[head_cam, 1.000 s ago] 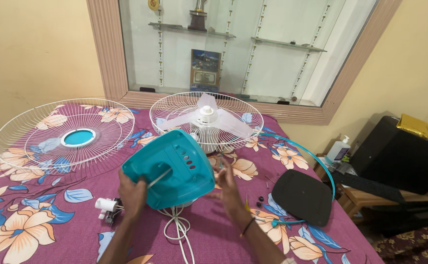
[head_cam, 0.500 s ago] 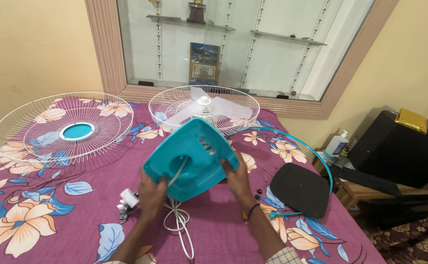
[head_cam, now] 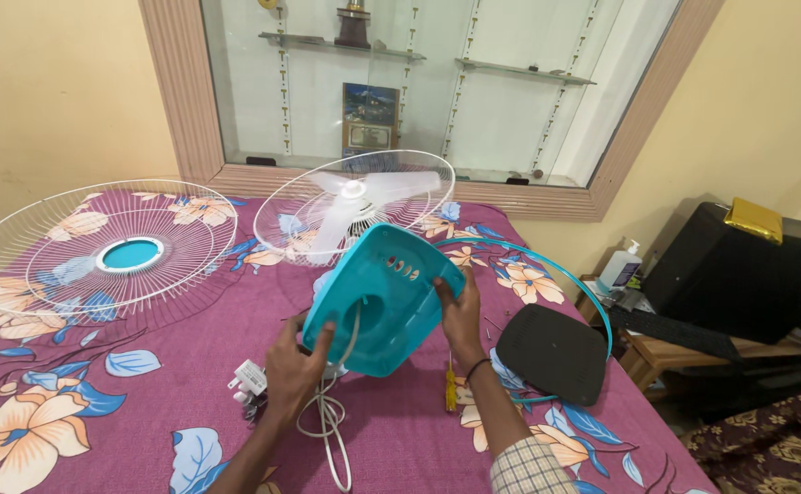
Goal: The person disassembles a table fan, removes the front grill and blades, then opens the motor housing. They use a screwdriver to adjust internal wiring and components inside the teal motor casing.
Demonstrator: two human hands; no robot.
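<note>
A gold package (head_cam: 753, 220) lies atop the black box (head_cam: 739, 274), right.

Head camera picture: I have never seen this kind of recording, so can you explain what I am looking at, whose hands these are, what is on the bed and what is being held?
The single view comes from a camera worn on a person's head, looking down, so the two bare arms reaching in from the bottom are the wearer's own. No machine is involved. The left hand and the right hand grip opposite edges of a teal plastic fan housing, held tilted above a purple floral bedspread. A white cord hangs from the housing. On the bedspread lie a white wire fan guard with a teal centre, a second guard with the white fan blades, a black flat base, a teal ring, a white plug and a yellow-handled screwdriver.
</note>
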